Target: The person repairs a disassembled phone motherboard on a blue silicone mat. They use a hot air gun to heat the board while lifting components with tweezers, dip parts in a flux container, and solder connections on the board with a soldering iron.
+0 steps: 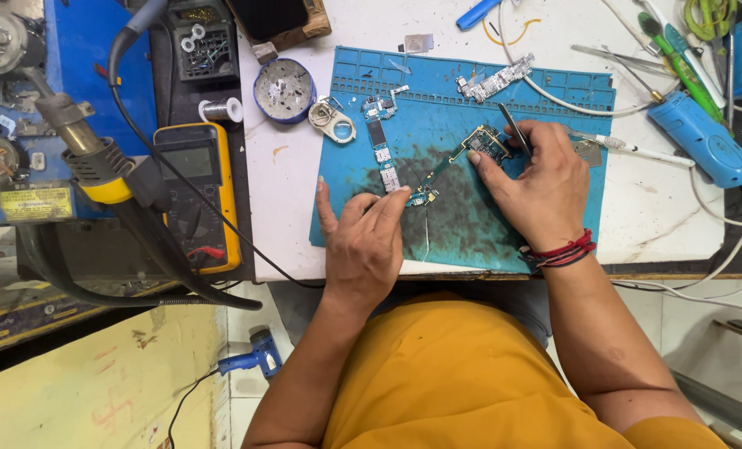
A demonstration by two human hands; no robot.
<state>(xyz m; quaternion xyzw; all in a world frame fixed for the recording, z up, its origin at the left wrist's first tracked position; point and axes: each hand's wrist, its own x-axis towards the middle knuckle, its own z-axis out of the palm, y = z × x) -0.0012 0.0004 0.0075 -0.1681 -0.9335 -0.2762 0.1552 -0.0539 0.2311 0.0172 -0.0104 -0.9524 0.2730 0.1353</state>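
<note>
Right hand [544,185] pinched metal tweezers [514,127] over narrow green circuit board [456,160]; left hand [364,237] pressed board's near end, gripping nothing — slip risked scratching it.

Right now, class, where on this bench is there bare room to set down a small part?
Free: the white tabletop between the yellow multimeter and blue mat; also the table's front right corner. Crowded: the mat's middle, around both hands and circuit board, and the tools top right.
</note>
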